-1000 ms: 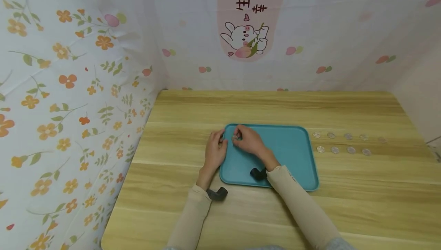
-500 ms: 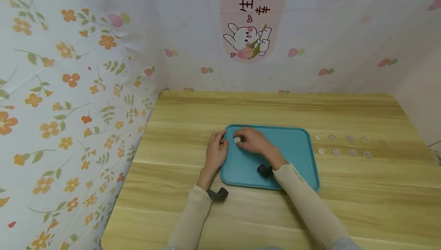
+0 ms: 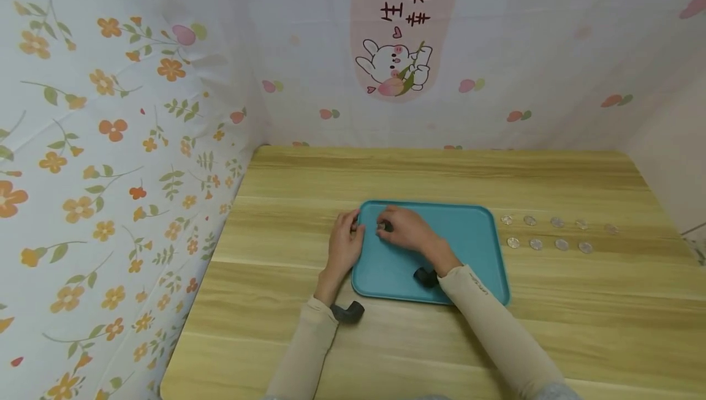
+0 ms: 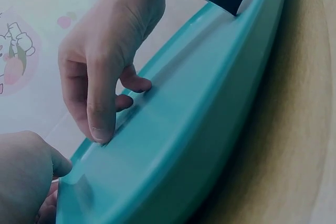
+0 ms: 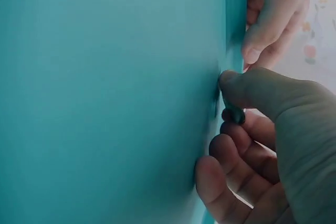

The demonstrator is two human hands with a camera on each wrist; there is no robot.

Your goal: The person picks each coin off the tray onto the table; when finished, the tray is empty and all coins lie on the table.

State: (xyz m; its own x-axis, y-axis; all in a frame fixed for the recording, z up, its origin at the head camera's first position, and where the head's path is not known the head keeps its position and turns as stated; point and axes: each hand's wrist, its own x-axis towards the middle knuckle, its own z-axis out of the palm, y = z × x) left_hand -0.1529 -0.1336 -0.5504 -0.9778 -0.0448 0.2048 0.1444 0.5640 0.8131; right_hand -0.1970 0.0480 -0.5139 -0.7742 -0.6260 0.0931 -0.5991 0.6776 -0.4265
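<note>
A small silvery coin (image 3: 382, 226) is pinched between the thumb and fingers of my right hand (image 3: 407, 229). That hand is low over the left part of a blue-green rectangular tray (image 3: 463, 234). In the right wrist view the coin (image 5: 236, 114) shows nearly edge-on and dark beneath the thumb. My left hand (image 3: 345, 244) grips the tray's left rim, its thumb on the edge; the other fingers are partly hidden. In the left wrist view, fingertips of the right hand (image 4: 102, 72) come down at the tray's surface.
Several coins (image 3: 535, 244) lie in two rows on the wooden table (image 3: 287, 228), right of the tray. A black curved camera mount (image 3: 349, 312) is at the left wrist, another (image 3: 426, 277) at the right. Printed cloth (image 3: 309, 51) hangs behind and at the left.
My right hand has shifted slightly toward me and right over the tray. The coin's pale face, plain half a second ago, is now turned mostly away. My left hand stays at the rim.
</note>
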